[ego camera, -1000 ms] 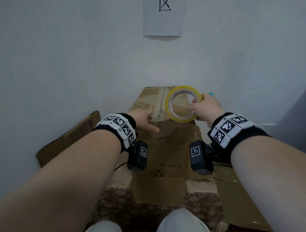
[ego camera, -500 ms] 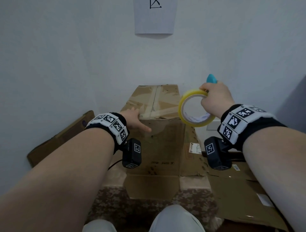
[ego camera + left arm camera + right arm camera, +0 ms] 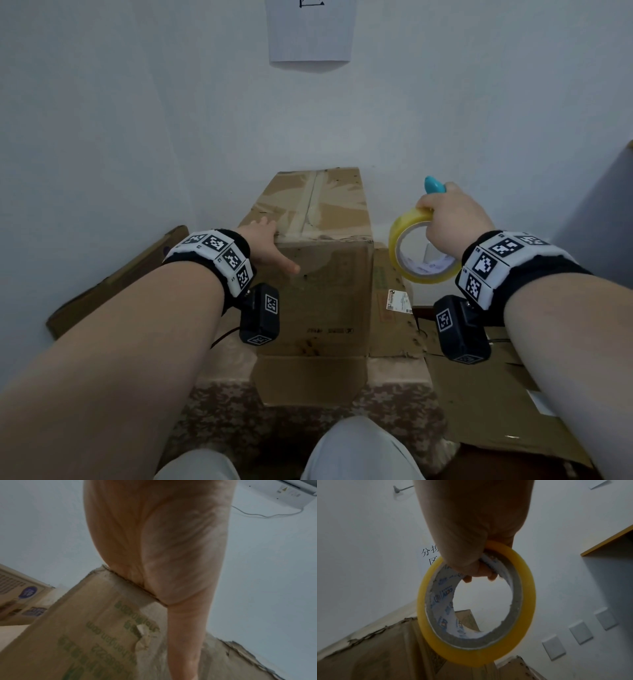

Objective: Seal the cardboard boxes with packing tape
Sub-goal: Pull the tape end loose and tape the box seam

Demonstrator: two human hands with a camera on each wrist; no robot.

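A tall brown cardboard box (image 3: pixel 318 294) stands against the wall, its top flaps closed with a strip of tape (image 3: pixel 306 205) along the centre seam. My left hand (image 3: pixel 267 245) rests on the box's near top edge, fingers flat on top and thumb down the front face; the left wrist view shows the palm (image 3: pixel 163 547) pressed on that edge. My right hand (image 3: pixel 448 216) is raised to the right of the box and grips a yellow roll of packing tape (image 3: pixel 419 251), fingers curled through its core (image 3: pixel 479 573). A teal object (image 3: pixel 433 185) sticks up from the same hand.
Flattened cardboard (image 3: pixel 496 394) lies on the floor at the right, and another flat piece (image 3: pixel 113 284) leans against the left wall. A paper sheet (image 3: pixel 310 31) hangs on the wall above the box. My knees (image 3: pixel 356 452) are at the bottom edge.
My right hand has carried the tape roll off the box top, to the right and upward. The left hand stays on the box's near edge.
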